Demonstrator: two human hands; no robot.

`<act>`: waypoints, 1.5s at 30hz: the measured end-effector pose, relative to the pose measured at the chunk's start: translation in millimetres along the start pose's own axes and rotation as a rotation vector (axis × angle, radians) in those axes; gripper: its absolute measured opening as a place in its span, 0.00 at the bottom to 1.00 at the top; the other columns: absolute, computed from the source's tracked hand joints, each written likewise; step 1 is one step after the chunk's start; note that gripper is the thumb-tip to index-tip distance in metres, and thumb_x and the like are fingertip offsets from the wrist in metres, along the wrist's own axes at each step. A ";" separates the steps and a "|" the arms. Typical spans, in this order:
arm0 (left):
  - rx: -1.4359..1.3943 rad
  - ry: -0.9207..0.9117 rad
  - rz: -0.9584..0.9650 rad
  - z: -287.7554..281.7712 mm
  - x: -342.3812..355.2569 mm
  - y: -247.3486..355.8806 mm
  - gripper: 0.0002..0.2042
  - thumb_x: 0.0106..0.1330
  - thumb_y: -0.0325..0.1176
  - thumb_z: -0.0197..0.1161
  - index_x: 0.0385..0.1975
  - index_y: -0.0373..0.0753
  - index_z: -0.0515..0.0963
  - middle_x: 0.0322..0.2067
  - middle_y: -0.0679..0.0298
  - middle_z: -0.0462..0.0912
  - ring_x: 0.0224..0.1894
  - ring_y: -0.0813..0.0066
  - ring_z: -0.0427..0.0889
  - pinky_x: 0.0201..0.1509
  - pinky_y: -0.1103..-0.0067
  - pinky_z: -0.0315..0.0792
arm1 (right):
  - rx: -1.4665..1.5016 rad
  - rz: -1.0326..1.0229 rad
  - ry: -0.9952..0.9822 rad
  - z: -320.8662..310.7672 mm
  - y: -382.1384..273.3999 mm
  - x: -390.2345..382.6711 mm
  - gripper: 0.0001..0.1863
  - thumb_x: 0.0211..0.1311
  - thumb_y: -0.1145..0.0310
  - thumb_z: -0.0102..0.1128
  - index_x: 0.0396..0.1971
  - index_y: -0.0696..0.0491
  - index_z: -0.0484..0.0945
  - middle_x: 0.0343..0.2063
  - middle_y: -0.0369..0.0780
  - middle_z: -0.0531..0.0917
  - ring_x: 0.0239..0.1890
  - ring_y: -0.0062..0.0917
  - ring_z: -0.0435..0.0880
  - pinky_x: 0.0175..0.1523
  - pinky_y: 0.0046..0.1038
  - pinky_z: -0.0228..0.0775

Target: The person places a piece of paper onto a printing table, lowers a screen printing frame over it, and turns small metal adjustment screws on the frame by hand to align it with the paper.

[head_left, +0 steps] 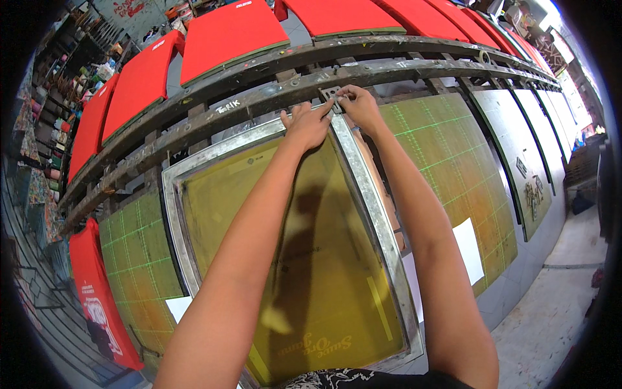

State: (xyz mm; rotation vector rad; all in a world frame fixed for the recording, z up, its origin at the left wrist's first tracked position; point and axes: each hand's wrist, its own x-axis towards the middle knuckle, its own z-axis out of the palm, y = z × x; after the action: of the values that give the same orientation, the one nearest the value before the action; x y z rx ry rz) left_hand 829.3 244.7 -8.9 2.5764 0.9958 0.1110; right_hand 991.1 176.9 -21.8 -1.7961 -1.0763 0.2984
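Note:
A large screen printing frame [368, 181] with a pale metal rim and yellow-green mesh lies in front of me, its far edge against a dark metal rail [259, 97]. At its far right corner sits a small metal bracket [330, 93] with holes. My left hand [307, 128] rests over the far edge of the frame, fingers spread, one fingertip reaching the bracket. Beside it, my right hand [360, 107] pinches at the bracket with thumb and fingers pressed together. Whatever is between those fingertips is too small and covered to name.
Beyond the rails, red shirts [233, 35] lie on boards in a row. Green gridded boards [447, 149] flank the frame. White sheets [468, 249] stick out near it. Small metal parts [534, 194] lie on a board at right. A red shirt [97, 298] hangs at left.

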 end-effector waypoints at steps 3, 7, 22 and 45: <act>0.003 0.010 -0.001 3.0 3.6 -0.3 0.24 0.73 0.50 0.45 0.69 0.70 0.60 0.64 0.53 0.66 0.69 0.52 0.60 0.69 0.43 0.37 | -0.096 -0.124 -0.032 1.5 0.8 -1.4 0.12 0.58 0.65 0.64 0.39 0.53 0.84 0.34 0.44 0.86 0.37 0.34 0.86 0.47 0.32 0.74; -0.078 0.033 -0.019 3.4 5.4 1.9 0.25 0.72 0.49 0.47 0.69 0.64 0.61 0.63 0.54 0.68 0.68 0.53 0.61 0.70 0.45 0.37 | -0.118 -0.045 -0.025 3.5 4.3 0.5 0.11 0.57 0.65 0.65 0.38 0.52 0.85 0.34 0.48 0.86 0.39 0.40 0.85 0.47 0.34 0.74; -0.139 0.096 -0.015 6.4 0.0 1.4 0.31 0.64 0.47 0.59 0.69 0.54 0.62 0.64 0.58 0.68 0.70 0.56 0.60 0.71 0.47 0.38 | -0.415 -0.227 0.053 10.4 -6.5 -12.3 0.10 0.58 0.64 0.63 0.40 0.45 0.85 0.43 0.44 0.83 0.45 0.42 0.82 0.48 0.40 0.74; -0.179 0.056 -0.136 -1.7 8.5 15.1 0.44 0.56 0.64 0.62 0.72 0.59 0.55 0.61 0.51 0.70 0.67 0.50 0.62 0.70 0.46 0.40 | -0.221 -0.275 -0.076 -9.1 -3.5 -3.0 0.10 0.55 0.68 0.64 0.37 0.50 0.85 0.41 0.43 0.85 0.45 0.41 0.83 0.50 0.38 0.74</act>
State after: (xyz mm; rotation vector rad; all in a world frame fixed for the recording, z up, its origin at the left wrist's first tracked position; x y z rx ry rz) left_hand 844.9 240.6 -2.2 2.3485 1.1250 0.2266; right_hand 993.0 169.4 -15.2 -1.8111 -1.4388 0.0840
